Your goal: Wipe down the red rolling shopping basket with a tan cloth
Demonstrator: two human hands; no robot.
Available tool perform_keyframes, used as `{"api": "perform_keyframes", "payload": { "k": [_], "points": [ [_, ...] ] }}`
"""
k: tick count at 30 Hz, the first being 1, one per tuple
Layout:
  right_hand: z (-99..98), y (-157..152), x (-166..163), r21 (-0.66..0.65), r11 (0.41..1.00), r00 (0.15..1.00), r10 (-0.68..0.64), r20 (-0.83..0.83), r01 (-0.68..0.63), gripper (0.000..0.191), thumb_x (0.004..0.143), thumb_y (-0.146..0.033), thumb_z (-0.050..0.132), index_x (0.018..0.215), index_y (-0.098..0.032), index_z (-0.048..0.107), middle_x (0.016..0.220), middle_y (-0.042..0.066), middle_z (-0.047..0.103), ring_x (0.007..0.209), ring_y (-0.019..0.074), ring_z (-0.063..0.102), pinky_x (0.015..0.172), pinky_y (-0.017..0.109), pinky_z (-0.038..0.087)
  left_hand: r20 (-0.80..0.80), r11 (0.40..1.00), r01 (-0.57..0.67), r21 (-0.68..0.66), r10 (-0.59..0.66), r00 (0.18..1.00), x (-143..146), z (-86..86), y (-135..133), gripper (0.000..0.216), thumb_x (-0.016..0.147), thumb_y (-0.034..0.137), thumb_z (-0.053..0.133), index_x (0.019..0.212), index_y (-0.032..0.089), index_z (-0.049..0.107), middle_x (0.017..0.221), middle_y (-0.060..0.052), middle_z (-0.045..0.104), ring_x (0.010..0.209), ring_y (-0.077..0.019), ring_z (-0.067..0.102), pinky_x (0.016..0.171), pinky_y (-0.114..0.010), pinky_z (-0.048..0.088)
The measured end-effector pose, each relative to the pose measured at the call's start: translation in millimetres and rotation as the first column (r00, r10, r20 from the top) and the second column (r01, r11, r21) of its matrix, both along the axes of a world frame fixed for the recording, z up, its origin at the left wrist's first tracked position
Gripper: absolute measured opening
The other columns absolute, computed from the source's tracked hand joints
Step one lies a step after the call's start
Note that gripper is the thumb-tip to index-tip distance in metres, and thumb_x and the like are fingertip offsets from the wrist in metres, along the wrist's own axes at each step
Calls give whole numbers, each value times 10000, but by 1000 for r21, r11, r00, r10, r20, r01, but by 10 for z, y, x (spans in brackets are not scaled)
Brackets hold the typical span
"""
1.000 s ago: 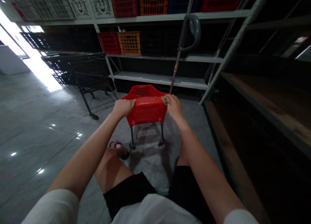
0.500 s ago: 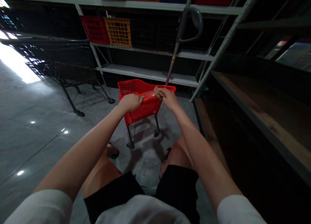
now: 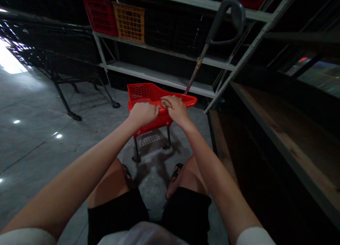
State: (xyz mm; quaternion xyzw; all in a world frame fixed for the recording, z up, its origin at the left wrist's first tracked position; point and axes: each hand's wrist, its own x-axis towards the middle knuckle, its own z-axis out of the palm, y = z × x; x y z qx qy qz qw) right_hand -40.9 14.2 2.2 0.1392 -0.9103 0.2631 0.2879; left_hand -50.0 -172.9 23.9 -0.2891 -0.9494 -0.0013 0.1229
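A small red plastic shopping cart [image 3: 140, 91] on grey legs with casters stands in front of my knees. My left hand [image 3: 143, 113] is closed over its near rim, thumb toward the right. Just right of it, my right hand [image 3: 176, 109] presses a crumpled brownish cloth [image 3: 165, 102] onto the top of the same rim. The fingers of that hand curl over the cloth and hide part of it. A grey pole [image 3: 196, 68] with a loop-shaped handle [image 3: 225, 23] rises behind the cart's right end.
A white metal rack [image 3: 148, 73] runs behind the cart, with a red crate [image 3: 100, 16], a yellow crate [image 3: 130, 22] and dark crates on it. A large dark wheeled trolley [image 3: 71, 60] stands at left. Wooden shelving [image 3: 287, 145] closes off the right side.
My right hand has slid left along the rim with the cloth, nearer my left hand. My left hand stays on the rim. The view has tipped downward and turned slightly.
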Motion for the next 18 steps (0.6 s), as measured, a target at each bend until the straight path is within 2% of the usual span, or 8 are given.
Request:
{"api": "perform_keyframes", "payload": {
  "k": [2,4,8,13,18],
  "points": [
    [60,-186,-10,44,996,996,82,34,-83,381,941,-121,489,1178,-259,754,1196,49,779,1164,236,697,1061,407,526,-13,1000,-4,0,4,1000,18,-9,-29,654,1073,376,227,1066,65,803,991,-255,787,981,-407,772,807,-463,554],
    [113,-236,-41,57,986,985,151,81,-156,390,934,-101,472,1164,-252,750,1202,51,775,1147,221,705,1022,374,537,-19,1000,-12,-2,12,1000,35,-13,-72,656,1077,376,223,1072,65,800,989,-255,787,982,-405,772,808,-459,552],
    [148,34,-80,61,968,964,234,124,-243,415,898,-63,425,1107,-219,748,1169,61,772,1092,196,711,988,344,542,-16,1000,-21,3,21,1000,58,-9,-147,661,1084,424,234,1071,85,801,991,-242,794,980,-401,775,798,-440,550],
    [42,676,22,17,997,994,69,80,-70,403,878,-94,433,1100,-200,752,1180,89,775,1102,212,706,1014,372,538,5,1000,-3,4,3,1000,88,10,-167,661,1082,431,231,1095,88,796,995,-243,795,998,-404,769,787,-426,535],
    [-2,1282,79,108,991,992,-86,93,76,428,845,-113,446,1121,-205,760,1185,101,769,1091,241,702,1005,409,540,35,1000,15,12,-16,999,154,9,-113,660,1075,462,249,1124,91,792,1014,-239,794,1009,-408,765,803,-425,520]
  ]
}}
